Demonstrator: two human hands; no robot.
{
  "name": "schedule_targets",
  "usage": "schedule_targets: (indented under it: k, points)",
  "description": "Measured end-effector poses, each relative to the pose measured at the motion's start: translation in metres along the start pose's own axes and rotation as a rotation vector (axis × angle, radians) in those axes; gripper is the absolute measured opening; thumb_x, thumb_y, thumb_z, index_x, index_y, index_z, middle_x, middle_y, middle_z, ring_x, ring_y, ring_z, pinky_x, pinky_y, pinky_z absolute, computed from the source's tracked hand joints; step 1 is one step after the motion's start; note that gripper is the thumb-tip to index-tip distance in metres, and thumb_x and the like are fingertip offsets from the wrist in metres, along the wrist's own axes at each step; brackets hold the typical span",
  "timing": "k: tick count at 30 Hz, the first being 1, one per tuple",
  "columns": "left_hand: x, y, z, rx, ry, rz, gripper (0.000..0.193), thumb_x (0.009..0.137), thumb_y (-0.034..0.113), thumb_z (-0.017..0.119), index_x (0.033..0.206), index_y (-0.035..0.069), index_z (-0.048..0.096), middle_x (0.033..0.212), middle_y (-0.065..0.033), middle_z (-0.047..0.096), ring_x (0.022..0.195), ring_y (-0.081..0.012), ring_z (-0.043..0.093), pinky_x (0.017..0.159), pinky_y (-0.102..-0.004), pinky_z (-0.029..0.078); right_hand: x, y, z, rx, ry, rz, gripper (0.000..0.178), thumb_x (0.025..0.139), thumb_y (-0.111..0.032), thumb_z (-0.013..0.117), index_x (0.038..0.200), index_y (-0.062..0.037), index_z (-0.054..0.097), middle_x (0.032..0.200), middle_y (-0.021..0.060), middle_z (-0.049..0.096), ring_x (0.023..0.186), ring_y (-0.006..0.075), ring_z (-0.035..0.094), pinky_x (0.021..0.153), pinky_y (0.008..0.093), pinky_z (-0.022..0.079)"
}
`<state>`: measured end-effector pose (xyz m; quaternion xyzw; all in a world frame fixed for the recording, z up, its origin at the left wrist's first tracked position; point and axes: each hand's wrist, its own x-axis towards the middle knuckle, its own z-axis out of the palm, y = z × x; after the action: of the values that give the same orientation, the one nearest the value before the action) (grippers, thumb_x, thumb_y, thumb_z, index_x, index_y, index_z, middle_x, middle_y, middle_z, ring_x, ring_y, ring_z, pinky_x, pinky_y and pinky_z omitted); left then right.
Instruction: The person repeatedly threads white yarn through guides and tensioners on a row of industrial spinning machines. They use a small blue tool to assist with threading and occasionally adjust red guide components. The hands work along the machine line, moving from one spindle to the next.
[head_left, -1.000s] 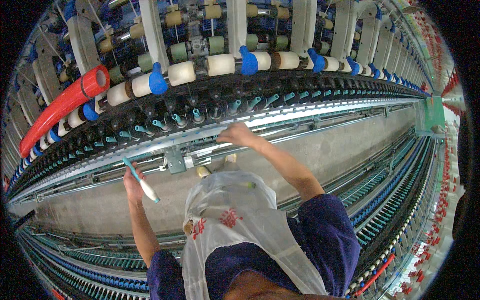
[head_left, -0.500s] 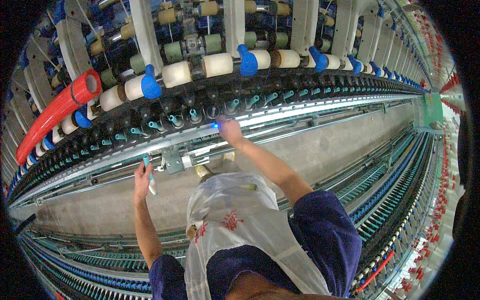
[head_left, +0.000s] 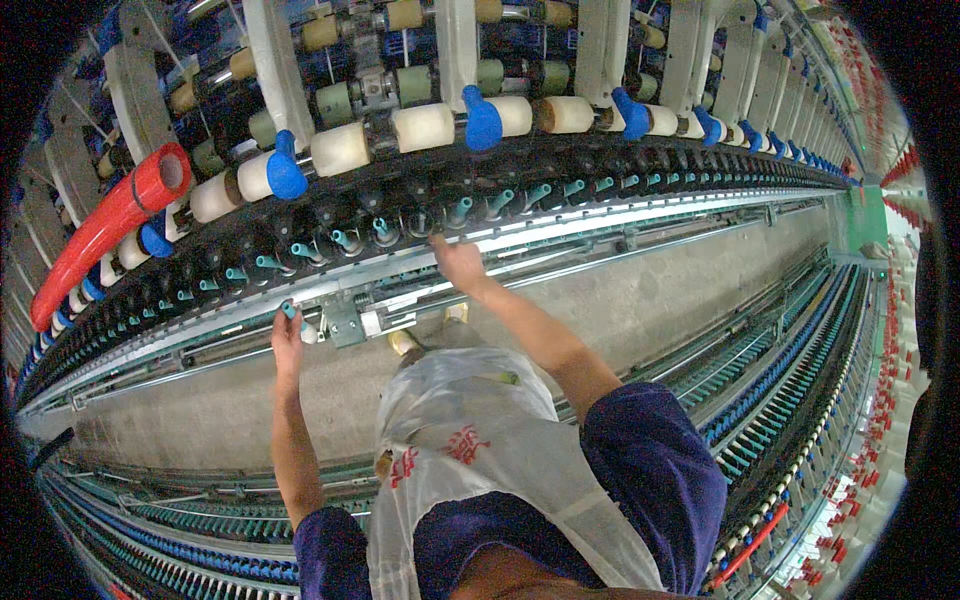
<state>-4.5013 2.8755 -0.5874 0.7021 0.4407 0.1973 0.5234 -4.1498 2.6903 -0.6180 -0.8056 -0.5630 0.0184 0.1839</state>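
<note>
My left hand [head_left: 287, 345] is closed round a teal bobbin [head_left: 289, 310] with white yarn on its lower part. It is tilted, just in front of the machine's metal rail [head_left: 250, 305]. My right hand [head_left: 461, 266] reaches up to the same rail, its fingers curled and their tips against the edge below the row of spindles. Whatever those fingertips hold, if anything, is too small to make out. Teal bobbin tubes [head_left: 460, 211] stand on the spindles in a long curved row just beyond both hands. One spindle [head_left: 419, 222] above my right fingertips shows no teal tube.
White rollers [head_left: 423, 128] and blue holders [head_left: 483, 118] line the frame above. A thick red tube [head_left: 110, 238] lies across it at the left. Beside my left hand, a grey bracket [head_left: 345, 322] juts from the rail. Behind me runs another spindle row [head_left: 740, 455] across the concrete aisle [head_left: 640, 290].
My left hand has risen toward the rail, and the bobbin has tipped further over. My right hand stays almost in place; the blue light by its fingertips no longer shows.
</note>
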Motion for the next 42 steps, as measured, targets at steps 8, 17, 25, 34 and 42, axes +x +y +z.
schedule_targets:
  k: [8,17,25,34,42]
  points:
    - [-0.016,-0.005,-0.018,-0.157,0.137,-0.022,0.034,0.098,0.021,0.043,0.127,0.004,0.041,0.079,-0.0009,0.046,0.07,-0.0105,0.046,0.064,-0.0256,0.04,0.026,-0.025,0.002,-0.036,-0.116,-0.059,0.031,0.087,-0.024,0.055,0.112,-0.0064,0.05,0.055,0.012,0.06,0.048,0.0308,0.06,0.044,0.0433,0.047]
    - [-0.006,0.004,-0.004,0.305,0.047,-0.063,0.031,0.095,0.021,0.05,0.12,0.003,0.046,0.091,-0.0086,0.06,0.076,-0.0172,0.059,0.063,-0.0329,0.045,0.027,0.001,-0.006,-0.116,-0.179,-0.101,0.02,0.074,-0.008,0.058,0.094,-0.0053,0.06,0.058,0.0118,0.062,0.056,0.0287,0.064,0.051,0.0422,0.05]
    - [0.002,0.171,0.092,-0.216,0.145,0.544,0.029,0.089,0.004,0.052,0.118,0.003,0.048,0.11,-0.014,0.061,0.098,-0.0224,0.06,0.084,-0.033,0.048,0.065,-0.041,-0.082,0.639,0.054,0.311,0.021,0.082,-0.019,0.065,0.095,-0.0023,0.064,0.063,0.0118,0.062,0.053,0.0212,0.061,0.048,0.0326,0.047]
    - [0.076,0.19,0.243,0.215,0.012,0.106,0.04,0.088,0.022,0.054,0.121,0.003,0.041,0.083,-0.0227,0.063,0.09,-0.0432,0.059,0.077,-0.0495,0.048,0.103,-0.081,-0.237,1.045,-0.139,0.189,0.033,0.096,-0.027,0.049,0.102,0.002,0.064,0.058,-0.0037,0.05,0.055,0.0029,0.046,0.05,0.0198,0.037]
    - [-0.007,0.051,0.276,0.036,0.233,0.171,0.02,0.088,0.016,0.06,0.095,-0.003,0.06,0.077,-0.0183,0.066,0.055,-0.0253,0.064,0.056,-0.036,0.054,0.113,-0.113,-0.303,0.99,-0.325,0.204,0.029,0.095,-0.023,0.051,0.1,0.0017,0.065,0.064,-0.001,0.058,0.06,0.0038,0.051,0.053,0.0185,0.038]
